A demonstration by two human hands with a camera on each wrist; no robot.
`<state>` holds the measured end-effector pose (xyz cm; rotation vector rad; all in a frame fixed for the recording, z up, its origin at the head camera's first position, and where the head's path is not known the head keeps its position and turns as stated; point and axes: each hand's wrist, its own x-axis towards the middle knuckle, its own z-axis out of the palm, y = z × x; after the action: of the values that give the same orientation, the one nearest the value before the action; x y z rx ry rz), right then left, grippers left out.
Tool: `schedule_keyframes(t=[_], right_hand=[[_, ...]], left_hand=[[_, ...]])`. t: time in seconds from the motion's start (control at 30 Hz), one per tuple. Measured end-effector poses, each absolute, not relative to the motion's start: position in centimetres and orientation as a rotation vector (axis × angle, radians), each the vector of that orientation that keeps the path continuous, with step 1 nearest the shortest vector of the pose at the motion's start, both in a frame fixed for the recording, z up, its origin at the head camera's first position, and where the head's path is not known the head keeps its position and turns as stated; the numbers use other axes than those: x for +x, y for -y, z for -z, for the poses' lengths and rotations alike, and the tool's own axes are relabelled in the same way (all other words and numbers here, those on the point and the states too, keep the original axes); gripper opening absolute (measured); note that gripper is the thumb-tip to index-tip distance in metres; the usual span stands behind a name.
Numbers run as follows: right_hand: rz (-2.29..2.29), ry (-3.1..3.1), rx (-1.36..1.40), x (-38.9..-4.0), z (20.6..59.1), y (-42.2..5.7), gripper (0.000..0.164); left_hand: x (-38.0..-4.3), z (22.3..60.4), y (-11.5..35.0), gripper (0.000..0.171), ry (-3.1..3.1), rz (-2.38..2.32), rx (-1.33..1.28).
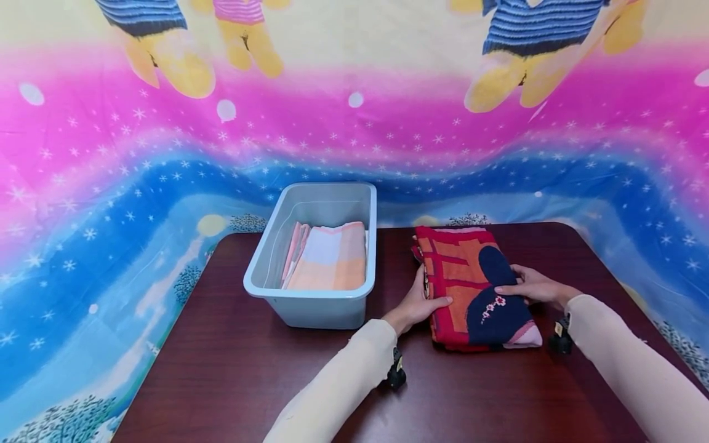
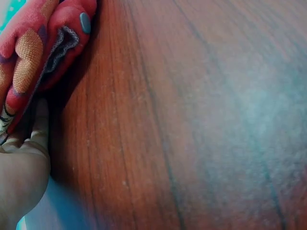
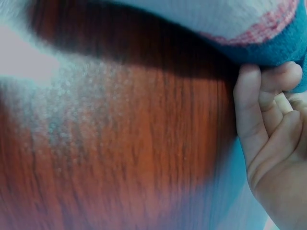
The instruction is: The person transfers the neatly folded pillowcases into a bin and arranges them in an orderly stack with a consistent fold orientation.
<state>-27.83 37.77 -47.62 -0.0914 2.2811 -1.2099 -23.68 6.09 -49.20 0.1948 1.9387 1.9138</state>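
Note:
A thick folded cloth point(image 1: 456, 277), red and orange with a navy part bearing small flowers, lies at the right of the table. My left hand point(image 1: 416, 303) grips its left edge, thumb on top and fingers tucked under the layers. At the opposite edge my right hand point(image 1: 537, 287) pinches the navy part, its thumb laid over the top. In the left wrist view, the stacked red folds of the cloth point(image 2: 62, 43) show beside the left hand point(image 2: 24, 177). The right wrist view has the right hand point(image 3: 278, 139) with fingertips at the cloth's underside point(image 3: 268, 55).
Left of the cloth stands a grey-blue plastic bin point(image 1: 316, 311), holding folded pastel towels point(image 1: 332, 258). Both are on a dark brown wooden table point(image 1: 221, 369). A colourful printed curtain point(image 1: 354, 135) hangs behind and around the table.

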Motion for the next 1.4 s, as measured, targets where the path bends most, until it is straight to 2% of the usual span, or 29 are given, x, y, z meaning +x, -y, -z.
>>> schedule_keyframes(t=[0.9, 1.4], right_hand=[[1.281, -2.244, -0.150, -27.5, 47.3, -37.9, 0.076], [1.290, -2.261, -0.137, -27.2, 47.6, -37.9, 0.080]], left_hand=[[-24.0, 49.5, -6.7, 0.093, -1.785, -2.037, 0.168], [-23.5, 48.7, -7.1, 0.092, -1.840, -2.046, 0.176]])
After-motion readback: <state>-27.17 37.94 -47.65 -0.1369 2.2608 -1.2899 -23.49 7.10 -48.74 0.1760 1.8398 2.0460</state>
